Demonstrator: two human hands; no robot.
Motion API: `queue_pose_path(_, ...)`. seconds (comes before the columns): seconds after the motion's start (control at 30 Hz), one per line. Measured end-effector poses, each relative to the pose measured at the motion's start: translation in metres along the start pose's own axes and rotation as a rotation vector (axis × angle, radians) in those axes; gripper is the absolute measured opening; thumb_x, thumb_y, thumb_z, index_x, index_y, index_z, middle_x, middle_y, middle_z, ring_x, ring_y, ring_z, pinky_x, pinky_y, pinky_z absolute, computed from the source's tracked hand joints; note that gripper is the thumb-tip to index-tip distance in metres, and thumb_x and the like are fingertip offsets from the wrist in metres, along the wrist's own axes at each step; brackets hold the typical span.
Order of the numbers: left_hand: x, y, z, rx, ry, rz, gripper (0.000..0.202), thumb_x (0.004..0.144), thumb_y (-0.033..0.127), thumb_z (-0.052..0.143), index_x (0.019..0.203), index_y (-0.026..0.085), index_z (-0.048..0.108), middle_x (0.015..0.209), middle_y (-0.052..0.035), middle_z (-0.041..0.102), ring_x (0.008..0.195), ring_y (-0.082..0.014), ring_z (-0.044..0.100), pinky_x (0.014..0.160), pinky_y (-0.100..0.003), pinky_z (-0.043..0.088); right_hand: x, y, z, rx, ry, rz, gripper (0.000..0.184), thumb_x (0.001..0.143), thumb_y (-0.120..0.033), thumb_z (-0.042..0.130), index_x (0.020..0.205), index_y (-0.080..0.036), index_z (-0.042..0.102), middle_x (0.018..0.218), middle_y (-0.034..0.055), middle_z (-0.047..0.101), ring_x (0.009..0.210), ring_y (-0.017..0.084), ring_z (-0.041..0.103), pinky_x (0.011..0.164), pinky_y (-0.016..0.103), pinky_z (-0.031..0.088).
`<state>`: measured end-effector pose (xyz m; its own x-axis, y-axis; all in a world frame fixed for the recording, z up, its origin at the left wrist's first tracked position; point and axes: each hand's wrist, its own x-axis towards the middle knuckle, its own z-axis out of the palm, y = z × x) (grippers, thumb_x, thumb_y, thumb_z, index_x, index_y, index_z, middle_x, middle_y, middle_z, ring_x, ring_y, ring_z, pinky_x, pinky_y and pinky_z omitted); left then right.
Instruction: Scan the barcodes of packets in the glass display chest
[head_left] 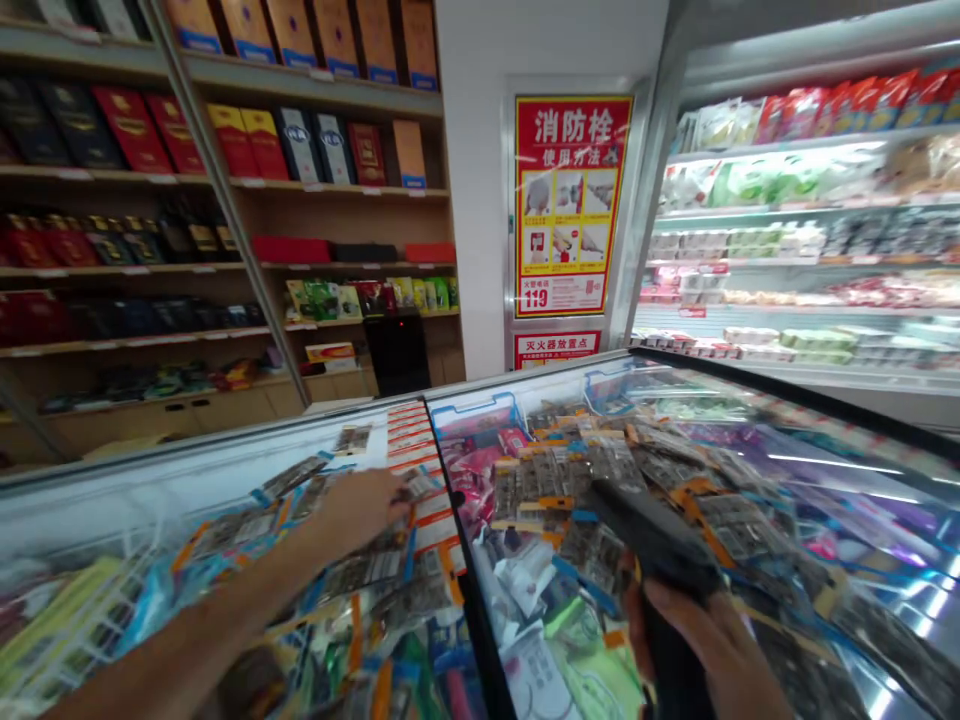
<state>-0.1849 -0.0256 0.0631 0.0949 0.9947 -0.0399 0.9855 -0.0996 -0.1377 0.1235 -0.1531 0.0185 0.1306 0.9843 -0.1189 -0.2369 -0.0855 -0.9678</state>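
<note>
My right hand (724, 640) is wrapped round the grip of a black handheld barcode scanner (656, 535), its head pointing forward and left over the freezer. My left hand (364, 510) reaches across the left side of the freezer with its fingers closed at the edge of a small clear packet (424, 484), beside the black divider. Under and around it lie dark packaged goods (367, 570) with orange and blue strips. More such packets (551, 475) are heaped right of the divider, below the scanner. Blur hides their exact contents.
A black divider rail (457, 510) parts the glass-topped freezer. A white wire basket (112, 610) stands at the left. Beyond are wooden shelves (330, 185) of boxed goods, a red fire-hydrant poster (574, 205) and a lit display fridge (810, 205).
</note>
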Motion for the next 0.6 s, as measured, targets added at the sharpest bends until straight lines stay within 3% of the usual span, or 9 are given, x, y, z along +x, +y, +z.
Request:
queue_pose_path(0.1, -0.030, -0.005, 0.015, -0.051, 0.049, -0.053, 0.039, 0.080, 0.045, 0.047, 0.103, 0.017, 0.064, 0.108, -0.0140, 0.064, 0.103, -0.0300, 0.056, 0.081, -0.038, 0.043, -0.007, -0.011, 0.003, 0.130, 0.013, -0.017, 0.036, 0.065, -0.045, 0.070, 0.082, -0.014, 0.062, 0.051, 0.0004, 0.060, 0.038, 0.011, 0.050, 0.037, 0.021, 0.038)
queue_pose_path(0.27, -0.009, -0.007, 0.034, -0.245, 0.118, -0.175, 0.047, 0.067, 0.042, 0.064, 0.105, 0.015, 0.061, 0.115, -0.0178, 0.060, 0.111, -0.0329, 0.051, 0.083, -0.036, 0.042, -0.028, -0.029, -0.001, 0.204, 0.069, 0.024, 0.028, 0.065, -0.038, 0.069, 0.080, -0.017, 0.058, 0.051, -0.0013, 0.059, 0.039, 0.012, 0.052, 0.035, 0.022, 0.041)
queue_pose_path(0.33, 0.000, -0.009, 0.031, -0.299, 0.131, -0.193, 0.046, 0.060, 0.035, 0.070, 0.100, 0.015, 0.062, 0.112, -0.0173, 0.062, 0.108, -0.0325, 0.054, 0.081, -0.035, 0.043, -0.040, -0.035, -0.006, 0.208, 0.134, 0.003, 0.022, 0.068, -0.035, 0.066, 0.078, -0.017, 0.058, 0.049, -0.0016, 0.059, 0.037, 0.012, 0.051, 0.034, 0.021, 0.041)
queue_pose_path(0.43, 0.006, -0.008, 0.018, -0.427, 0.155, -0.101, 0.029, 0.057, 0.024, 0.071, 0.082, 0.014, 0.063, 0.095, -0.0136, 0.067, 0.096, -0.0298, 0.059, 0.077, -0.034, 0.044, -0.056, -0.041, -0.016, 0.216, 0.230, -0.029, 0.018, 0.070, -0.032, 0.063, 0.076, -0.017, 0.056, 0.047, -0.0019, 0.058, 0.035, 0.011, 0.051, 0.033, 0.020, 0.041)
queue_pose_path(0.5, 0.006, 0.003, 0.006, -0.648, 0.200, -0.041, 0.017, 0.058, 0.019, 0.070, 0.071, 0.014, 0.060, 0.080, -0.0103, 0.066, 0.085, -0.0272, 0.061, 0.072, -0.034, 0.046, -0.064, -0.043, -0.022, 0.235, 0.264, -0.054, 0.017, 0.071, -0.032, 0.063, 0.077, -0.017, 0.056, 0.047, -0.0024, 0.058, 0.035, 0.011, 0.051, 0.033, 0.020, 0.041)
queue_pose_path(0.6, 0.000, 0.043, -0.004, -1.313, 0.180, -0.032, 0.012, 0.064, 0.013, 0.065, 0.073, 0.014, 0.057, 0.065, -0.0035, 0.062, 0.062, -0.0186, 0.061, 0.061, -0.030, 0.048, -0.070, -0.044, -0.026, 0.267, 0.273, -0.087, 0.018, 0.071, -0.032, 0.063, 0.079, -0.017, 0.056, 0.046, -0.0029, 0.057, 0.036, 0.010, 0.050, 0.033, 0.019, 0.040)
